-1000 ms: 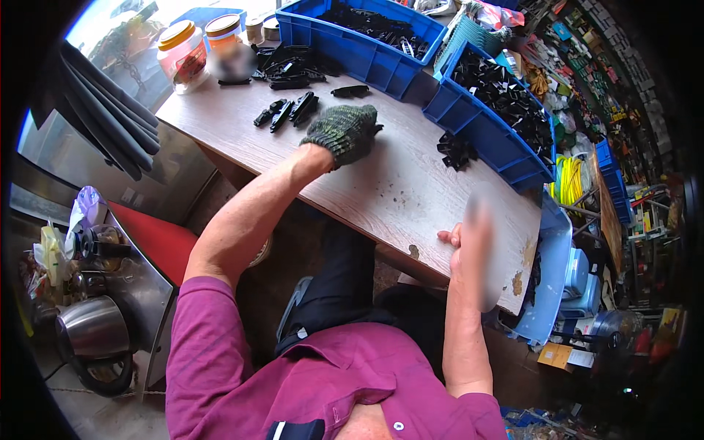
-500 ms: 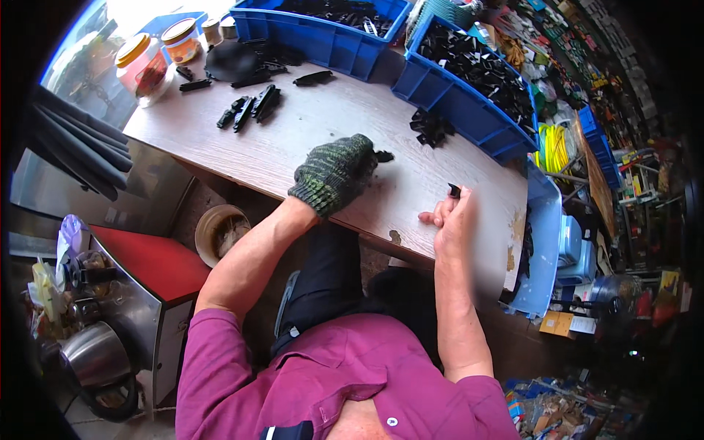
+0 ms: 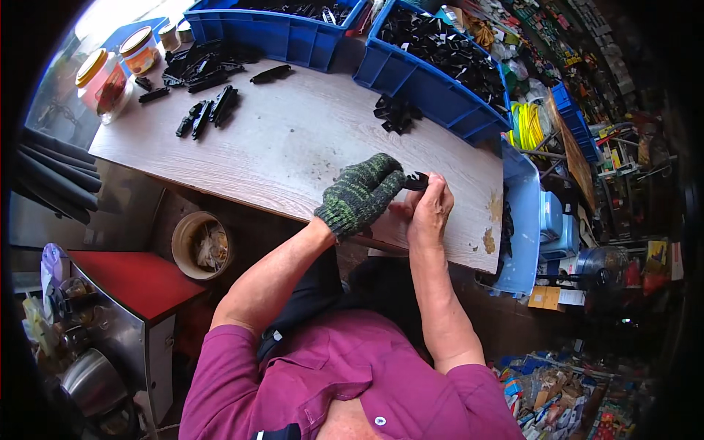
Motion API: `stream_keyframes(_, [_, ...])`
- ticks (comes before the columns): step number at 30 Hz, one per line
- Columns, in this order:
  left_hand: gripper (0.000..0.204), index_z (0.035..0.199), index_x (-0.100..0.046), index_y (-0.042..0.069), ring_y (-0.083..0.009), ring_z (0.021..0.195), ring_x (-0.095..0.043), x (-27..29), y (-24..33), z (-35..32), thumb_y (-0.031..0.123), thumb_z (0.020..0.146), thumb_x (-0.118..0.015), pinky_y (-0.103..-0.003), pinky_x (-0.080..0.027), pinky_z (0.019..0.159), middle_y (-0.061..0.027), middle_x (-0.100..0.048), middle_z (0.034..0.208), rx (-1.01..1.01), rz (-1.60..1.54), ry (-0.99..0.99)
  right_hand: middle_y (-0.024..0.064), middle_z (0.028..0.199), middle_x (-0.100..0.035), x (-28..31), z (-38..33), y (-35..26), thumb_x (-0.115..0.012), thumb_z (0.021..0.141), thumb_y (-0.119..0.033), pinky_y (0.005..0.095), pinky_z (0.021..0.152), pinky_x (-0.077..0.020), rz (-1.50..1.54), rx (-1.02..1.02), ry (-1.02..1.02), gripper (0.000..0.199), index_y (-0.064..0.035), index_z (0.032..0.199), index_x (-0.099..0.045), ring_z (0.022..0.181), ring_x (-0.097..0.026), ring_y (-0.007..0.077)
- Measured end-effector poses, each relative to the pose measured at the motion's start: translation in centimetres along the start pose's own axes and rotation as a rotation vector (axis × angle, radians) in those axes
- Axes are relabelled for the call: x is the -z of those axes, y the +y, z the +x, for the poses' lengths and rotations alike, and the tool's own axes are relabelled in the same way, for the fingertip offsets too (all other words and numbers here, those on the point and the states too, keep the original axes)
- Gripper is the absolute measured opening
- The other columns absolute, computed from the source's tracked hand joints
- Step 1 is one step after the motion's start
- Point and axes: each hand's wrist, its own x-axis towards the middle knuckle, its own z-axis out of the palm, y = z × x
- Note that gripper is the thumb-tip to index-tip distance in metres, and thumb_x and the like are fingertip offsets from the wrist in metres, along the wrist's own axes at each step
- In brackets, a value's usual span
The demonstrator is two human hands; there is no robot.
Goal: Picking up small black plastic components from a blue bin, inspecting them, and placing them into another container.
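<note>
My left hand (image 3: 367,192), in a dark green and black knitted glove, is closed above the front of the table (image 3: 275,158). Bare and pinching, my right hand (image 3: 433,209) meets it fingertip to fingertip. Between them shows a small black plastic piece (image 3: 416,181), gripped by my right fingers; the glove hides whatever else my left hand holds. Beyond my hands lies a small pile of black plastic clips (image 3: 397,114). Several long black plastic strips (image 3: 209,111) rest on the left of the table, in front of a larger heap (image 3: 198,66). One more strip (image 3: 271,74) lies apart.
Along the far edge stand two blue crates (image 3: 433,88) (image 3: 279,35) full of black parts. Lidded jars (image 3: 103,84) occupy the far left corner. A bucket (image 3: 202,246) and a red-topped cabinet (image 3: 132,282) are left of my legs; a light blue bin (image 3: 522,220) adjoins the table's right end.
My right hand has moved left and my gloved left hand slightly right, so the two now meet. The black piece in my right fingers has come up against the glove. The view has shifted somewhat.
</note>
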Motion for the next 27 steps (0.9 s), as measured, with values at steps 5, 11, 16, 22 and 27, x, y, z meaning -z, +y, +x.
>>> stream_keyframes(5, [0.026, 0.116, -0.063, 0.005, -0.009, 0.065, -0.059, -1.4, -0.8, 0.2, 0.025, 0.1, -0.058, -0.027, -0.049, 0.059, -0.0053, -0.065, 0.081, 0.052, -0.077, 0.133, -0.0008, 0.066, -0.041, 0.9, 0.7, 1.3, -0.048, 0.098, -0.022, 0.0279, 0.048, -0.0369, -0.063, 0.107, 0.019, 0.025, -0.0055, 0.08, -0.053, 0.054, -0.037, 0.0086])
stream_keyframes(11, [0.029, 0.119, -0.062, 0.001, -0.0172, 0.079, -0.066, -5.2, -1.5, 0.5, 0.021, 0.099, -0.056, -0.033, -0.053, 0.072, -0.0107, -0.069, 0.091, -0.127, -0.057, 0.365, -0.0007, 0.066, -0.036, 1.4, 1.2, 1.6, -0.05, 0.097, -0.015, 0.0305, 0.055, -0.0307, -0.32, 0.429, 0.017, 0.027, -0.0028, 0.073, -0.046, 0.062, -0.033, 0.0099])
stream_keyframes(16, [0.029, 0.117, -0.062, -0.001, -0.0319, 0.088, -0.068, -5.5, -0.7, -0.1, 0.02, 0.098, -0.056, -0.04, -0.053, 0.079, -0.0206, -0.068, 0.099, -0.11, -0.022, 0.343, -0.0008, 0.064, -0.033, 1.3, 0.8, 1.3, -0.052, 0.096, -0.013, 0.0309, 0.055, -0.03, -0.286, 0.433, 0.021, 0.029, -0.0031, 0.07, -0.043, 0.062, -0.031, 0.0099])
stream_keyframes(22, [0.025, 0.109, -0.063, 0.002, -0.0211, 0.066, -0.063, -4.4, -3.0, -0.4, 0.023, 0.099, -0.056, -0.035, -0.051, 0.059, -0.0122, -0.063, 0.077, -0.284, 0.093, 0.316, -0.0028, 0.062, -0.035, 1.1, 1.0, 2.0, -0.052, 0.098, -0.018, 0.0275, 0.052, -0.0318, -0.211, 0.345, 0.083, 0.032, -0.0065, 0.069, -0.044, 0.058, -0.034, 0.0067])
stream_keyframes(27, [0.025, 0.106, -0.064, 0.004, -0.0089, 0.051, -0.054, -3.4, -2.8, -0.3, 0.027, 0.1, -0.058, -0.026, -0.044, 0.045, -0.0029, -0.059, 0.068, -0.215, -0.047, 0.287, -0.0023, 0.056, -0.043, -0.1, -0.7, 0.0, -0.052, 0.097, -0.029, 0.0262, 0.041, -0.0314, -0.062, 0.056, 0.044, 0.027, -0.0101, 0.077, -0.052, 0.043, -0.04, 0.0095])
